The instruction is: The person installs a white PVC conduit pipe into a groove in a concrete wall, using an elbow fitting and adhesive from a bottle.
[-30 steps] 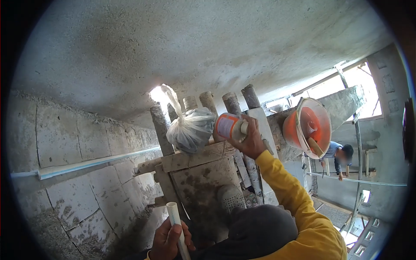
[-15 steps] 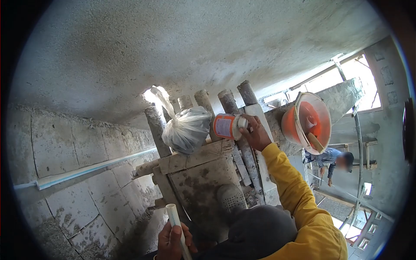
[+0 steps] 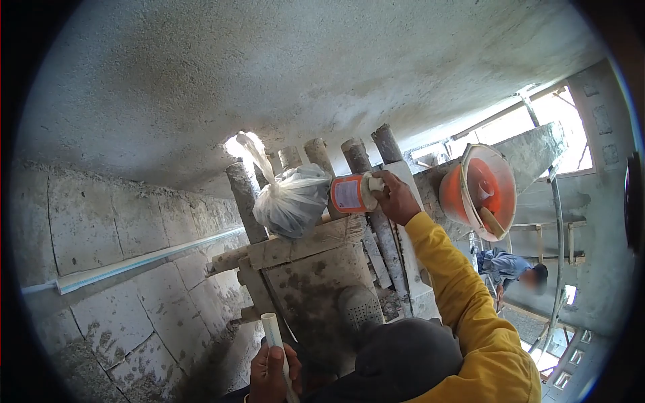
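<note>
A rough, grey, unfinished interior: a stained cement surface [image 3: 282, 74] fills the upper part of the view, a wall of large pale blocks [image 3: 127, 295] stands on the left, and a bright opening [image 3: 574, 134] lets in light at the far right. A long white strip with a blue stripe [image 3: 148, 258] runs along the block wall.

In the middle, round wooden poles [image 3: 386, 144] lie side by side, with a cement-smeared plank [image 3: 295, 247] across them and a stained flat board [image 3: 316, 289] nearer the wearer. A grey shoe with small holes [image 3: 359, 307] is on this board.

The wearer's right hand [image 3: 396, 199], reaching out in a yellow sleeve [image 3: 450, 269], has its fingers closed around the pale capped end of an orange-and-white can [image 3: 347, 194]. The can is tipped sideways at the centre, its base just beside a knotted, translucent plastic bag [image 3: 292, 205] bulging with grey contents; whether they touch is unclear.

The wearer's left hand [image 3: 272, 373], at the bottom edge, grips a white pipe [image 3: 272, 330], its open end pointing up the view.

To the right of the can is an orange bucket [image 3: 453, 195] with a wooden handle [image 3: 492, 221] inside. Beyond it, a co-worker in a blue-grey top [image 3: 505, 265] bends forward.
</note>
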`<action>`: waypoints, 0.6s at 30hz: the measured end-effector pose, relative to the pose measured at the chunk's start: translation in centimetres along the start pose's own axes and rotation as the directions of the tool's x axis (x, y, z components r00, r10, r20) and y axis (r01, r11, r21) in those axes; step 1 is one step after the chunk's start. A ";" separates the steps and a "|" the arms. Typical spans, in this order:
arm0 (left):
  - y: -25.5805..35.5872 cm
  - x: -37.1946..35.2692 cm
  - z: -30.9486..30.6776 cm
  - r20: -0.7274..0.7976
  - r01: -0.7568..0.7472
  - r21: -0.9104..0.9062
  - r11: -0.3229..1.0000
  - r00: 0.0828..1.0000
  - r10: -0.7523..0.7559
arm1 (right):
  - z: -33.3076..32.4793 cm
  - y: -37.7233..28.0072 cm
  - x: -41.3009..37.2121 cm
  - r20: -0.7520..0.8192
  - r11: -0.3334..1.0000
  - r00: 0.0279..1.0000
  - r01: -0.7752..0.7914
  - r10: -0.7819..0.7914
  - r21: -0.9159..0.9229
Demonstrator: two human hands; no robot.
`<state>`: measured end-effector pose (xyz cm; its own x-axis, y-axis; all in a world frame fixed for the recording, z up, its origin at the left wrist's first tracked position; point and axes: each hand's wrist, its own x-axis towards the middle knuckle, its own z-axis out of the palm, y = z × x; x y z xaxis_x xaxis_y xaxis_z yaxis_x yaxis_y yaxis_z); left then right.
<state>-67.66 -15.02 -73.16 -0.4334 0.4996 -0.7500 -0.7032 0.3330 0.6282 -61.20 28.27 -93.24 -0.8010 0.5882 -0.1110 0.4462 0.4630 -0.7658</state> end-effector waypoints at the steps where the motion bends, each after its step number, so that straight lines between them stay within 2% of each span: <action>1: 0.1 0.0 0.0 0.003 -0.002 0.002 1.000 1.000 0.002 | 0.2 0.3 0.1 0.002 0.999 0.999 -0.033 0.033 0.023; 4: 0.3 0.0 0.3 -0.013 -0.006 0.018 1.000 1.000 0.006 | 0.5 1.2 0.4 -0.002 0.996 0.996 -0.093 0.093 0.010; 7: 0.2 -0.1 0.3 -0.014 0.003 0.030 1.000 1.000 -0.003 | 0.6 1.3 0.7 -0.049 0.998 0.999 -0.014 0.011 -0.054; 10: 0.1 -0.1 0.2 0.023 -0.029 0.031 0.999 0.999 0.028 | -0.8 0.9 1.4 0.083 0.997 0.993 -0.077 0.078 -0.021; 13: -0.1 -0.2 0.2 -0.047 0.006 0.013 1.000 0.999 -0.005 | -1.4 1.1 2.5 0.084 0.997 0.995 -0.053 0.058 -0.058; 18: -0.2 0.2 0.3 -0.070 0.003 -0.005 1.000 0.998 -0.004 | -2.5 -0.3 3.0 0.137 0.988 0.991 0.014 0.007 -0.156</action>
<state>-67.37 -14.75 -73.37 -0.4692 0.4414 -0.7649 -0.7073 0.3308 0.6247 -62.73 31.53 -91.80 -0.8448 0.4955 -0.2021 0.4916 0.5693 -0.6590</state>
